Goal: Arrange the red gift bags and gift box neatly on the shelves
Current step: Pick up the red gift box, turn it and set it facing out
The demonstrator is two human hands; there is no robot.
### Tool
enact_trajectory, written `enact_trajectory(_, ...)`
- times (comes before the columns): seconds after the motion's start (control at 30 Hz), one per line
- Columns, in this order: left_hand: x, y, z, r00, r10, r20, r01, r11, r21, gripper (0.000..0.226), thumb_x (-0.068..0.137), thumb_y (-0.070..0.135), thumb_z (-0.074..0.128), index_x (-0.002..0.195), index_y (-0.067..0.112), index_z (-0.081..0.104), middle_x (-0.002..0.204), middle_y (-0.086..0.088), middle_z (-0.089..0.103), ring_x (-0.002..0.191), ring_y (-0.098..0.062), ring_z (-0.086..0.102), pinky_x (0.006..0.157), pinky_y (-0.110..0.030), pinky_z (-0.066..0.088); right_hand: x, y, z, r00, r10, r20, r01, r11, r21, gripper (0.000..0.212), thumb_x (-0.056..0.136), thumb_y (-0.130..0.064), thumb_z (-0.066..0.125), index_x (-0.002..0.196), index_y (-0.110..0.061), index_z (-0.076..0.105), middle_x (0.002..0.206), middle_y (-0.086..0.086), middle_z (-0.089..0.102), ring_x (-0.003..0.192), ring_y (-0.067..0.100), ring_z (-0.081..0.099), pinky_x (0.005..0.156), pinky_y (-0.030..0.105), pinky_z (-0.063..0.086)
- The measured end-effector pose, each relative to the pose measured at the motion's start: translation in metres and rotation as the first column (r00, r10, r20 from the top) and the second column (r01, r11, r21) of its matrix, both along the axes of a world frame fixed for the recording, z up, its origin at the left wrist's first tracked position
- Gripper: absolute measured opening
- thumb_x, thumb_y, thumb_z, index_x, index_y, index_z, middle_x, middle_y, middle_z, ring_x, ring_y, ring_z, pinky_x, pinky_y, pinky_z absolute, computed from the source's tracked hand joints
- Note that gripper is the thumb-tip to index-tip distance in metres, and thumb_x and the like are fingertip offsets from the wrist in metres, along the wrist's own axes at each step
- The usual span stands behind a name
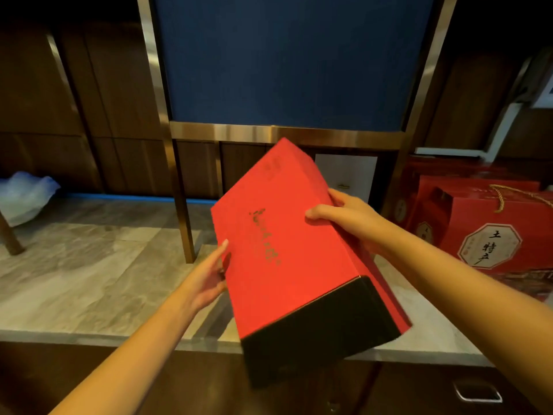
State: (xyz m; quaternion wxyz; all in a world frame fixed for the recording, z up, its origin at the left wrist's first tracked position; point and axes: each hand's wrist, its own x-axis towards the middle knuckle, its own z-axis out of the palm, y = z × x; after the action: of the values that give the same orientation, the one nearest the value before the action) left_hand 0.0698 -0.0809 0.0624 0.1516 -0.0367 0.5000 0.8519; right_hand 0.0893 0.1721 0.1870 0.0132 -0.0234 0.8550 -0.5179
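**Long red box held in both hands above the marble counter**

Nearest to the camera is the dark brown cabinet front (89,378) under the counter, with a metal pull handle (478,392) at the near right. Above it, the long red cardboard gift box with a black end panel (287,250) is held in the air, tilted, with its black end near and low and its red end far and higher. Gold characters run along its top face.

The left hand (209,277) is open, with the fingers straight and close together, and it lies flat against the left long side of the box. The right hand (347,220) is curled around the right long edge: the thumb presses on the top face and the other fingers wrap the right side, so this hand grips the box.

Under the box is the grey marble counter top (89,265). On its right part stands a red gift bag with a gold rope handle and an octagon label (490,232), well apart from the held box. At the far left lies a pale blue crumpled plastic sheet (24,193). Farther back, a blue panel in a brass-coloured metal frame (284,55) stands upright, with dark wooden wall panels (59,100) on the left of it.
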Motion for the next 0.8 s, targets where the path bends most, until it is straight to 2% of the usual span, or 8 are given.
enact_trajectory(0.07, -0.012, -0.007, 0.011, 0.984, 0.089, -0.154, -0.113, 0.981, -0.154, 0.049, 0.090, 0.025, 0.056, 0.137, 0.018, 0.046, 0.097, 0.003, 0.071, 0.073, 0.000, 0.069, 0.072, -0.022, 0.054, -0.007, -0.007, 0.013, 0.998, 0.040, -0.051, -0.034, 0.993, 0.114, 0.087, 0.053, -0.050, 0.076, 0.133, -0.030, 0.047, 0.113, -0.003, 0.067, 0.090, 0.015, 0.068, 0.078, 0.030, 0.056)
enact_trajectory(0.13, -0.026, -0.024, 0.022, 0.944, 0.151, -0.294, -0.254, 0.901, -0.353, 0.081, 0.086, 0.023, 0.062, 0.152, 0.022, 0.014, 0.136, -0.005, 0.054, 0.113, -0.006, 0.058, 0.097, -0.032, 0.043, -0.006, -0.013, 0.026, 0.991, 0.101, -0.091, -0.082, 0.978, 0.192, 0.063, 0.063, -0.042, 0.075, 0.121, -0.035, 0.051, 0.105, -0.007, 0.065, 0.090, 0.013, 0.065, 0.080, 0.028, 0.053)
enact_trajectory(0.2, -0.037, -0.039, 0.037, 0.918, 0.095, -0.385, -0.303, 0.794, -0.528, 0.110, 0.069, 0.042, 0.076, 0.152, 0.026, 0.006, 0.155, -0.005, 0.029, 0.132, -0.008, 0.036, 0.107, -0.032, 0.032, -0.007, -0.016, 0.035, 0.980, 0.168, -0.109, -0.135, 0.957, 0.257, 0.073, 0.070, -0.036, 0.074, 0.136, -0.034, 0.042, 0.108, -0.007, 0.061, 0.090, 0.011, 0.061, 0.077, 0.023, 0.049)
enact_trajectory(0.27, -0.042, -0.051, 0.054, 0.897, -0.053, -0.440, -0.266, 0.730, -0.630, 0.125, 0.052, 0.055, 0.081, 0.151, 0.031, 0.009, 0.156, 0.000, 0.026, 0.138, -0.011, 0.033, 0.112, -0.036, 0.031, -0.010, -0.015, 0.038, 0.972, 0.210, -0.103, -0.166, 0.931, 0.326, 0.082, 0.071, -0.035, 0.074, 0.142, -0.032, 0.034, 0.117, -0.006, 0.059, 0.095, 0.011, 0.060, 0.076, 0.021, 0.047)
enact_trajectory(0.4, -0.039, -0.061, 0.089, 0.853, -0.344, -0.392, -0.025, 0.724, -0.689, 0.112, 0.034, 0.060, 0.085, 0.134, 0.036, 0.039, 0.126, 0.008, 0.061, 0.104, 0.000, 0.065, 0.086, -0.022, 0.053, -0.015, -0.015, 0.038, 0.935, 0.353, -0.027, -0.315, 0.863, 0.395, 0.090, 0.070, -0.030, 0.077, 0.145, -0.036, 0.027, 0.132, -0.006, 0.052, 0.111, 0.013, 0.057, 0.088, 0.025, 0.047)
enact_trajectory(0.5, -0.030, -0.061, 0.100, 0.842, -0.446, -0.305, 0.174, 0.758, -0.628, 0.097, 0.027, 0.057, 0.087, 0.112, 0.025, 0.054, 0.098, 0.007, 0.076, 0.088, -0.006, 0.072, 0.070, -0.020, 0.056, -0.018, -0.013, 0.036, 0.898, 0.439, 0.022, -0.412, 0.823, 0.390, 0.088, 0.072, -0.025, 0.076, 0.144, -0.039, 0.027, 0.132, -0.010, 0.047, 0.113, 0.011, 0.054, 0.089, 0.025, 0.048)
enact_trajectory(0.67, -0.021, -0.046, 0.078, 0.880, -0.269, -0.392, 0.081, 0.898, -0.433, 0.097, 0.020, 0.052, 0.089, 0.106, 0.019, 0.057, 0.083, 0.004, 0.077, 0.073, -0.011, 0.073, 0.061, -0.025, 0.057, -0.021, -0.002, 0.029, 0.877, 0.477, 0.061, -0.466, 0.810, 0.357, 0.088, 0.069, -0.028, 0.075, 0.143, -0.041, 0.028, 0.136, -0.011, 0.046, 0.115, 0.007, 0.053, 0.089, 0.023, 0.048)
enact_trajectory(0.8, -0.021, -0.038, 0.075, 0.858, -0.193, -0.476, 0.032, 0.945, -0.325, 0.092, 0.027, 0.046, 0.089, 0.108, 0.015, 0.058, 0.088, -0.001, 0.076, 0.077, -0.016, 0.073, 0.065, -0.029, 0.058, -0.024, 0.004, 0.037, 0.873, 0.484, 0.059, -0.465, 0.793, 0.394, 0.088, 0.070, -0.031, 0.074, 0.141, -0.047, 0.026, 0.141, -0.012, 0.042, 0.120, 0.011, 0.051, 0.096, 0.030, 0.049)
